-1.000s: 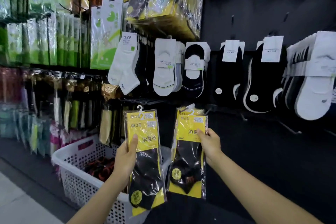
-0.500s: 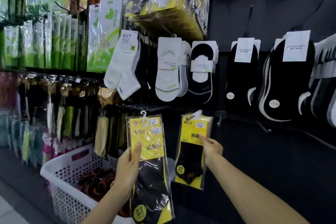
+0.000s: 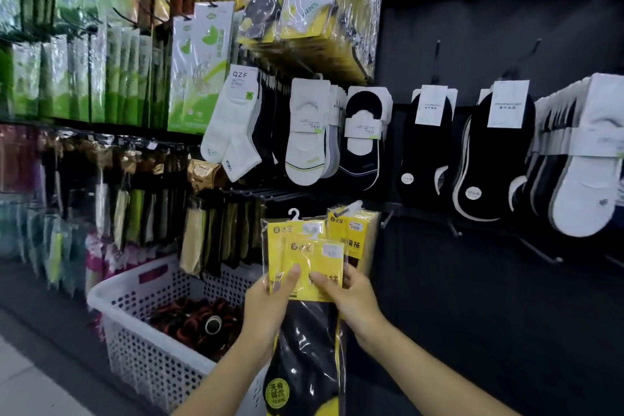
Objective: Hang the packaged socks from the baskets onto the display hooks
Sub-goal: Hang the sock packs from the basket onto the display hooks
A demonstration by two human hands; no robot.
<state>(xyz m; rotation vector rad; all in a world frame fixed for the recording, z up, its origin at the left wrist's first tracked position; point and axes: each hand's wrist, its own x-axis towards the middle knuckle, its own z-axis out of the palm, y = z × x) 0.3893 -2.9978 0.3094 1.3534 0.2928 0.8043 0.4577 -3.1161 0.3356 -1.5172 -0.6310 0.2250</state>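
Both hands at 6 o'clock of view, in front of the dark wall panel.

Materials/shapes:
- rear pack: flat glossy clear-film sleeve, yellow card insert, white plastic hanger hook on top; black socks show thru lower down.
- front pack: same type, overlaps the rear pack, sits a bit lower and toward 3 o'clock.
- hung stack: several same packs, layered film edges visible, at 1 o'clock of the hands. White tab on top. Peg under it hidden, so can't confirm it's seated.
- basket: white perforated plastic, rectangular, on the floor at 8 o'clock of the hands. Dark sock bundles w/ red-orange bands inside.
- bare pegs: thin metal rods, at 3 o'clock of the stack.
- Above: white ankle socks at 11 o'clock, black no-show socks w/ white paper bands at 1 o'clock.

Grip:
- left hand: thumb pressed on the card faces, fingers behind, clamping the rear pack.
- right hand: fingers curled onto the front pack's card, pinching its 3 o'clock edge.

Diff vs 0.5 s ago: we see the right hand has let go of the stack and come across to the left-hand packs. Hands were apart, now nearly touching.
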